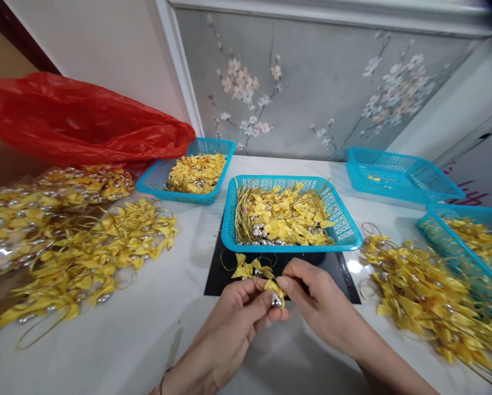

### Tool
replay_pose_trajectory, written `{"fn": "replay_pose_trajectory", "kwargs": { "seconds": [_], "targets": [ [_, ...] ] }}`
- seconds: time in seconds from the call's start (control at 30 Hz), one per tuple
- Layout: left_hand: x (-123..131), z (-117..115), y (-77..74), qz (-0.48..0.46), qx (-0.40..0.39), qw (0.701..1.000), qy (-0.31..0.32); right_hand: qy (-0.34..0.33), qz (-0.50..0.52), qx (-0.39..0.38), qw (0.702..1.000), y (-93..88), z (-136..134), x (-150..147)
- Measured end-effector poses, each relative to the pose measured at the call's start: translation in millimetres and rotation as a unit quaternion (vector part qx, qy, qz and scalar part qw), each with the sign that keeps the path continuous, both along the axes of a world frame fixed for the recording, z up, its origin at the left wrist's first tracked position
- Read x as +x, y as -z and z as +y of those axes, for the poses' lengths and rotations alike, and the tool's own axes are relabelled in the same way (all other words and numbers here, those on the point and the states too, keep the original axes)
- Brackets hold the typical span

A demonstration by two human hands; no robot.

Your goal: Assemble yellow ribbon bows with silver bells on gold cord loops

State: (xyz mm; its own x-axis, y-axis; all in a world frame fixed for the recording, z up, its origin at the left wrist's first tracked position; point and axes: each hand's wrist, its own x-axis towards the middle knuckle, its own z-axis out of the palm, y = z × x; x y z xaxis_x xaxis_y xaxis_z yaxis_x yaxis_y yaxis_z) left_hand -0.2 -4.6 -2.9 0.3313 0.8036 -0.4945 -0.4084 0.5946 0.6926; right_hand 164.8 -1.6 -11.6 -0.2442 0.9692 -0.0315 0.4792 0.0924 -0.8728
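Note:
My left hand [246, 307] is closed on a yellow ribbon bow with silver bells [276, 299], thumb and fingers pinching it low over the table. From the right, my right hand [312, 291] meets it with thumb and forefinger pressed together at the bow's upper edge. Just beyond my fingers, more yellow bows [246, 267] with thin gold cord lie on a black mat [215, 280]. Behind them a blue plastic basket [291, 248] holds a heap of yellow bows, silver bells and gold cords. What exactly sits between my right fingertips is partly hidden.
Piles of belled yellow bows lie left [106, 247] and right [431, 296] on the white table [155, 340]. Other blue baskets stand at back left [213, 196], back right [402, 192] and far right [447, 241]. A red plastic bag [85, 120] hangs over the left side.

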Motion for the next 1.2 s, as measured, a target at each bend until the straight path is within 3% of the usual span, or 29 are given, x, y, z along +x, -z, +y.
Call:
{"fn": "replay_pose_trajectory", "kwargs": {
  "seconds": [0.13,0.3,0.43,0.6,0.7,0.8,1.0,1.1,1.2],
  "targets": [
    [1,1,-1.3,0.016,0.013,0.999,-0.037,-0.003,0.120,-0.070,0.990,-1.9,3,2],
    [1,0,-1.2,0.037,0.060,0.997,-0.038,0.029,0.276,-0.162,0.947,-4.6,2,-1],
    [0,-2,1.1,0.061,0.094,0.994,-0.019,0.045,0.330,-0.189,0.924,-0.9,1,-3],
    [-2,-3,1.5,0.083,0.113,0.990,-0.019,0.044,0.437,-0.208,0.874,-2.9,4,-2],
    [-4,-4,2.8,0.074,0.134,0.988,-0.025,0.043,0.467,-0.182,0.864,-7.8,2,0],
    [-8,-7,4.0,0.103,0.203,0.973,-0.032,0.008,0.446,-0.122,0.887,-12.0,-4,1],
    [-15,-11,0.3,0.134,0.396,0.908,-0.011,-0.070,0.313,0.067,0.945,-20.0,-14,6],
    [-18,-12,2.7,0.119,0.445,0.888,0.004,-0.077,0.236,0.148,0.957,-22.5,-15,7],
    [-20,-13,6.7,0.098,0.451,0.887,-0.003,-0.071,0.209,0.196,0.955,-23.6,-15,8]
  ]
}}
